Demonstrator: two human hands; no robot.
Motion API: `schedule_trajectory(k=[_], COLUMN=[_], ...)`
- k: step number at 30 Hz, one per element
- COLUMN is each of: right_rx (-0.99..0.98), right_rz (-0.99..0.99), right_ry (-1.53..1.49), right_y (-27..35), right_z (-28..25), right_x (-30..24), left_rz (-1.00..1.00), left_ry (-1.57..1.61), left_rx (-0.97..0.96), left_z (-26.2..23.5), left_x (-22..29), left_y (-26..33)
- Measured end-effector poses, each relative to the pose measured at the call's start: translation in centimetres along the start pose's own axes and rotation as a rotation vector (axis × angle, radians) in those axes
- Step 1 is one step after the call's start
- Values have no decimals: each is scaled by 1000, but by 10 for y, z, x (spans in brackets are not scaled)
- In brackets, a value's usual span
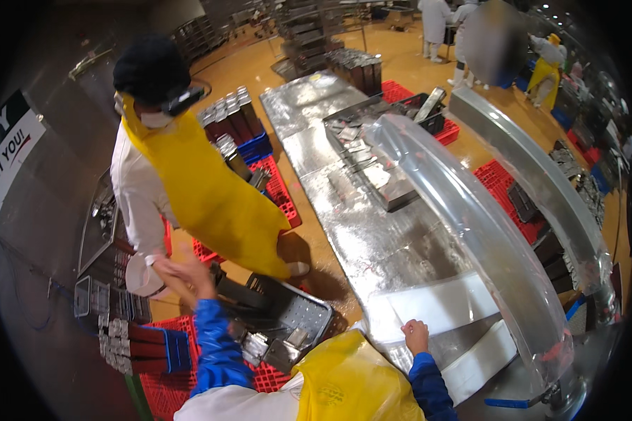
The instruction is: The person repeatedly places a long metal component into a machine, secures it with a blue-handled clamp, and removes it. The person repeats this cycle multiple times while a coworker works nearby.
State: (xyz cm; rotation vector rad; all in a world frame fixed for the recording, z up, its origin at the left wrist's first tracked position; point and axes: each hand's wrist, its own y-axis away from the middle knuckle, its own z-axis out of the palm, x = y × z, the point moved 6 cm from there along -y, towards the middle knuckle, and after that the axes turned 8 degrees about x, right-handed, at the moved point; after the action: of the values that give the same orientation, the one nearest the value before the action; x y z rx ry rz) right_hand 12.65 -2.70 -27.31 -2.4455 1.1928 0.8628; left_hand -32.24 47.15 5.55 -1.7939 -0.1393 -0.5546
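White board [446, 300] on the tabletop [372, 252], right hand [416, 335] curled closed at its near edge, left hand [200, 278] blurred by a co-worker's hand [167, 269], grip untellable, seemingly mid-contact and next calling for clean parting.

The bare left hand [201, 278] lies at eight o'clock, blurred, its finger pose unclear. Below its wrist, the left forearm in a glossy blue sleeve [213, 344] points toward twelve, with white cloth over the upper arm. The bare right hand [416, 335] sits at five o'clock, fingers bent inward, its grip too small to tell; the blue-sleeved right forearm [431, 386] points between eleven and twelve.
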Motion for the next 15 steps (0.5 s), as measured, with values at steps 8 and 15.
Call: schedule_trajectory(k=[8, 15], right_rx=[108, 333], right_rz=[80, 220], right_ry=[-247, -356], right_y=[2, 21], right_z=[-30, -69], right_x=[-23, -27], left_rz=[-242, -279], left_ry=[387, 1045], left_rx=[-212, -1486], left_z=[136, 79], left_x=[-133, 63], left_y=[-153, 248])
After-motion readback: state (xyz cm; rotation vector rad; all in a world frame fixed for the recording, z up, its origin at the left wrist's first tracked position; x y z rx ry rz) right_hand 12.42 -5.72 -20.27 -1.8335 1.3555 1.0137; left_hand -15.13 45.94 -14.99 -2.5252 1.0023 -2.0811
